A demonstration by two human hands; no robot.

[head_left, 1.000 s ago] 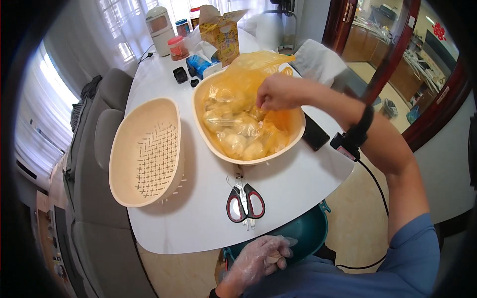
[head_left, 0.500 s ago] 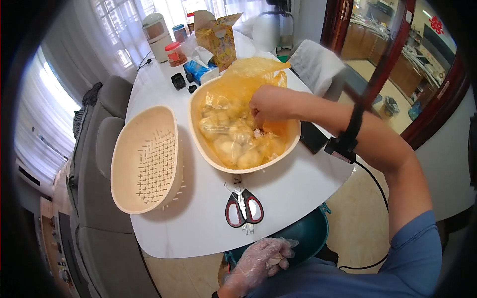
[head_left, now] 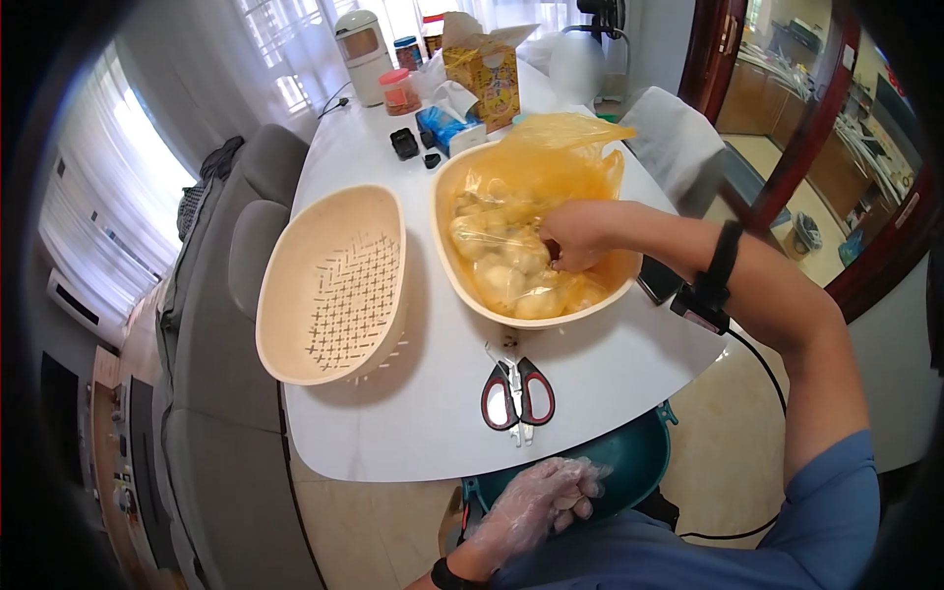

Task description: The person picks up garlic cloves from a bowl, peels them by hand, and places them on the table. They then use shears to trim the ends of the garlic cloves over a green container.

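Note:
My right hand (head_left: 580, 234), ungloved, reaches down into a yellow plastic bag (head_left: 565, 147) with its fingers bent together among pale, round bulbs (head_left: 503, 280). The fingertips are partly hidden there, and I cannot tell what they hold. The bag lies in a cream basin (head_left: 448, 285) on the table. My left hand (head_left: 551, 495) wears a clear plastic glove. Its fingers are curled in over a teal bucket (head_left: 634, 462) below the table edge. Black-and-red scissors (head_left: 518, 395) lie on the table between basin and bucket.
A cream slotted strainer basket (head_left: 295, 295) stands at the left of the white table (head_left: 393, 433). Behind are a tissue pack (head_left: 450, 130), a yellow box (head_left: 487, 84) and a red-lidded jar (head_left: 398, 92). A dark phone (head_left: 659, 283) lies right of the basin.
The view has shifted, so the table appears further right and higher. My right hand has sunk deeper among the bulbs. The left hand stays curled over the bucket.

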